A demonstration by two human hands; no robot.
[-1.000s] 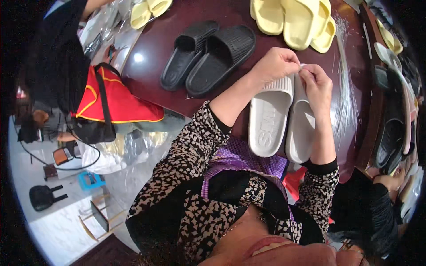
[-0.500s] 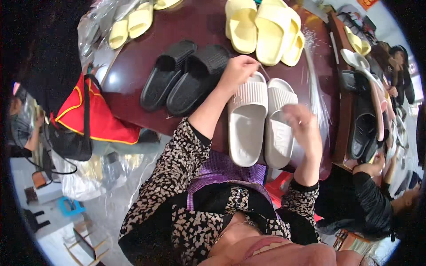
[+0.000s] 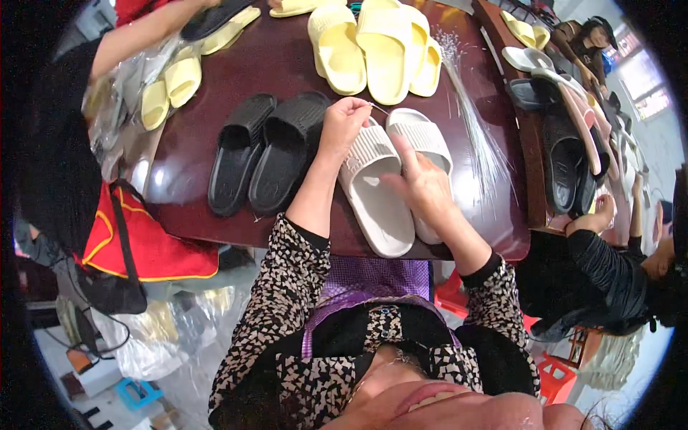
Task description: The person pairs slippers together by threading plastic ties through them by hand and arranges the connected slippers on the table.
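Observation:
A pair of light grey slide slippers lies at the table's front edge, toes away from me. My left hand (image 3: 345, 127) is closed at the toe of the left grey slipper (image 3: 378, 204), fingertips pinching a thin pale strand. The strand runs toward the strap of the right grey slipper (image 3: 419, 136). Over the pair hovers my right hand (image 3: 426, 185), open, with thumb and forefinger apart; it hides part of the right slipper. Left of my left wrist is a pair of black slides, the nearer one (image 3: 290, 154) close to my forearm.
Several yellow slides (image 3: 390, 54) stand at the table's far side. A bundle of thin clear strands (image 3: 476, 136) lies at right, before a wooden ledge with more slippers (image 3: 562, 158). A co-worker's arm (image 3: 140, 36) reaches in at upper left; another person's sleeve (image 3: 609, 254) is at right.
My right hand has moved left, from the right slipper to over both. The grey slippers now lie slanted, toes to the left. A co-worker's arm with a black slipper has come in at upper left.

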